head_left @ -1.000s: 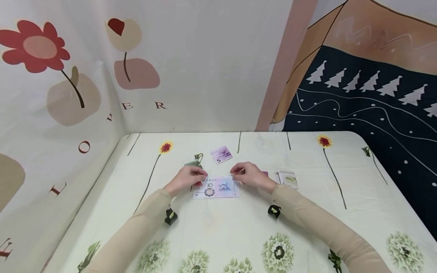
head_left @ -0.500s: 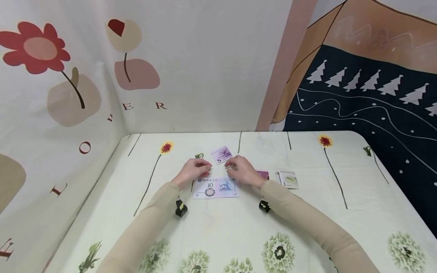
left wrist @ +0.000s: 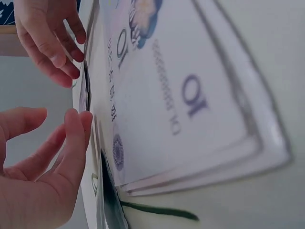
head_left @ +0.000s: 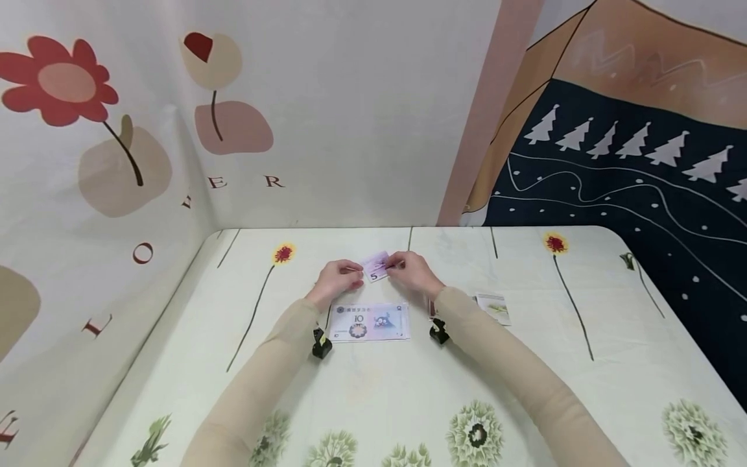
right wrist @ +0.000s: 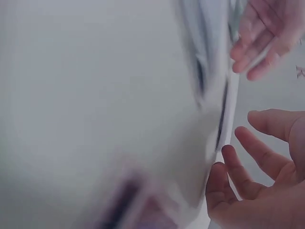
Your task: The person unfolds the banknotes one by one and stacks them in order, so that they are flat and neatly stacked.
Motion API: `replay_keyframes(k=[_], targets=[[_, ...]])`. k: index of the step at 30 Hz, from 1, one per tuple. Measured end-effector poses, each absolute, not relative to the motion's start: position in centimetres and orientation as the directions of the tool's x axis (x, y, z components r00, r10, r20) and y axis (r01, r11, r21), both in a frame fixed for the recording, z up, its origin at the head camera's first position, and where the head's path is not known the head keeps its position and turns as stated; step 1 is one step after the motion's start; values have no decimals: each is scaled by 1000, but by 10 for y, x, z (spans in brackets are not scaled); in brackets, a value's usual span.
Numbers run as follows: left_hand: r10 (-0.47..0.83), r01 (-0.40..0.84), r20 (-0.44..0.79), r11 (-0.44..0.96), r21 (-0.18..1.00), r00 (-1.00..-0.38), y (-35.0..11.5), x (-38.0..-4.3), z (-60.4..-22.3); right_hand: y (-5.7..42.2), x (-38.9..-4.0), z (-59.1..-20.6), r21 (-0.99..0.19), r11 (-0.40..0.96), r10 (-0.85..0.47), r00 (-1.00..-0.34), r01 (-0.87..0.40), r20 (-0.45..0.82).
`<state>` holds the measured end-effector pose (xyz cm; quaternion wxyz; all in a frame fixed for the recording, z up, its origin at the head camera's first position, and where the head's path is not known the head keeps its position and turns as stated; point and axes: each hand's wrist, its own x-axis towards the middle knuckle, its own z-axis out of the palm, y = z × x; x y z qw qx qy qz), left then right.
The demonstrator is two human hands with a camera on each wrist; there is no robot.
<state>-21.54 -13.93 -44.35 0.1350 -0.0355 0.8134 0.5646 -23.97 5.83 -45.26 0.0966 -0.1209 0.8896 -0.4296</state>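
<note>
A small stack of pale violet play banknotes (head_left: 369, 322) marked 10 lies flat on the table; its layered edges show in the left wrist view. Beyond it lies a purple play banknote (head_left: 375, 267) printed with a 5. My left hand (head_left: 338, 280) is at that note's left side, fingers loosely bent and thumb apart. At the note's right edge is my right hand (head_left: 411, 271), its fingertips at or just over the edge; contact is unclear. In the right wrist view its thumb stands away from the fingers. A dark green note (left wrist: 112, 202) lies under my left hand.
A note with a green picture (head_left: 493, 308) lies right of my right forearm. A reddish-purple note (head_left: 432, 307) is mostly hidden by the right wrist. The flower-print tablecloth (head_left: 373, 402) reaches a fabric backdrop (head_left: 350, 130) behind the table.
Both hands have left the stack of 10 notes and moved forward to the two sides of the purple 5 note. The stack stays in place, now uncovered.
</note>
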Motion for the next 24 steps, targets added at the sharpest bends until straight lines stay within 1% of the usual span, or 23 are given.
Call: replay_keyframes(k=[3,7,13,20,24], targets=[[88,-232,-276,339,912,-957,-140,-218,-443,57,-246,-449,-828,558,-261,-960,-63,-103],[85,-263,-302,308,914,-949,-138,-220,-443,56,-253,-452,-837,548,-231,-964,-16,-134],[116,-287,-314,205,936,-942,-132,-221,-444,57,-258,-458,-809,588,-191,-973,-10,-127],[114,-305,-324,161,939,-939,-131,-222,-447,57,-260,-462,-813,583,-189,-973,-5,-129],[104,-327,-333,75,942,-937,-130,-222,-447,58,-259,-462,-816,578,-186,-974,-4,-127]])
